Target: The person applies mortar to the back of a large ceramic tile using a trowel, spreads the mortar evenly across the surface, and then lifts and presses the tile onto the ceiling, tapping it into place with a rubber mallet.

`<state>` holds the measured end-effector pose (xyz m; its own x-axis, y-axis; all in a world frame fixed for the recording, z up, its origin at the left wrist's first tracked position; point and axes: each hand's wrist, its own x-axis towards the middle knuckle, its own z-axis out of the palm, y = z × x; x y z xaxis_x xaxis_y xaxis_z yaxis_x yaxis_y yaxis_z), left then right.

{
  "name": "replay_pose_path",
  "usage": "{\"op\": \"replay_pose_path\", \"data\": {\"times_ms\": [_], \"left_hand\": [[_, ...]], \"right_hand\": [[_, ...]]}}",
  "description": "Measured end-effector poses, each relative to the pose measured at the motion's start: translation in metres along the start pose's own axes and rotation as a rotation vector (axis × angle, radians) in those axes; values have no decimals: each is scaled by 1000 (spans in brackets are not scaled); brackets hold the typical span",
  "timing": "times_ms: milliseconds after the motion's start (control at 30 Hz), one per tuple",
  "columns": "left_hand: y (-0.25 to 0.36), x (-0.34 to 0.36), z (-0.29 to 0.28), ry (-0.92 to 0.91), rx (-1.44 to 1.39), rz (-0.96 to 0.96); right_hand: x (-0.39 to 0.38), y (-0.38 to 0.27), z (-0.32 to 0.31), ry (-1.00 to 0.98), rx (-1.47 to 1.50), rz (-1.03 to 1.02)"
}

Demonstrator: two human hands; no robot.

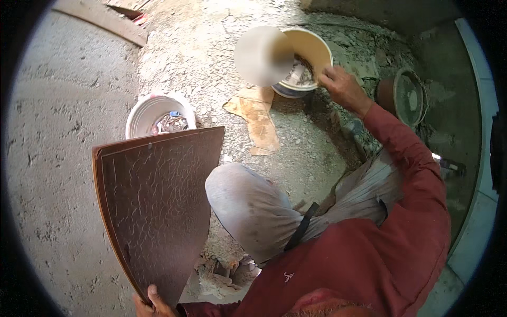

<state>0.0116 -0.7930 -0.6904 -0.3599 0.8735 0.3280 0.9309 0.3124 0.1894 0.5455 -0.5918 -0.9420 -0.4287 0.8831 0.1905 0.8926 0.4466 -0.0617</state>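
My left hand (153, 304) grips the lower edge of a brown panel (163, 201) with a wrinkled, shiny surface, its thumb lying over the near face. The panel stands tilted beside my bent knee. Ahead and to the right, my right hand (342, 89) is closed at the right rim of a bucket (311, 45), cream inside and dark outside. Small dark and pale pieces lie in the bottom of that bucket. A round blurred patch covers its left side. The fingertips of my right hand are partly hidden at the rim.
A white tub (136, 117) with a blue item and small scraps stands behind the panel. A stained tan piece of cloth or card (259, 119) lies on the gravelly ground. Another bucket (406, 98) is at the right wall. A wooden plank (103, 21) lies at the far left.
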Motion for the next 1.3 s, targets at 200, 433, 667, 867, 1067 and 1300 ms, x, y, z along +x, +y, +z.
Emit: {"op": "replay_pose_path", "data": {"times_ms": [200,433,667,867,1067,1300], "left_hand": [[21,-4,-7,-110,304,58],[58,-12,8,-101,-42,135],[83,-24,-6,-175,216,335],[170,39,6,-249,209,304],[191,28,-11,-265,265,407],[197,-6,-61,-220,151,317]], "right_hand": [[13,-39,-45,-262,-79,114],[64,-113,113,-661,1025,85],[-4,-276,189,-1085,1982,454],[-11,-326,175,-995,2213,562],[-27,-371,190,-917,2241,743],[2,-360,155,-607,2484,978]]}}
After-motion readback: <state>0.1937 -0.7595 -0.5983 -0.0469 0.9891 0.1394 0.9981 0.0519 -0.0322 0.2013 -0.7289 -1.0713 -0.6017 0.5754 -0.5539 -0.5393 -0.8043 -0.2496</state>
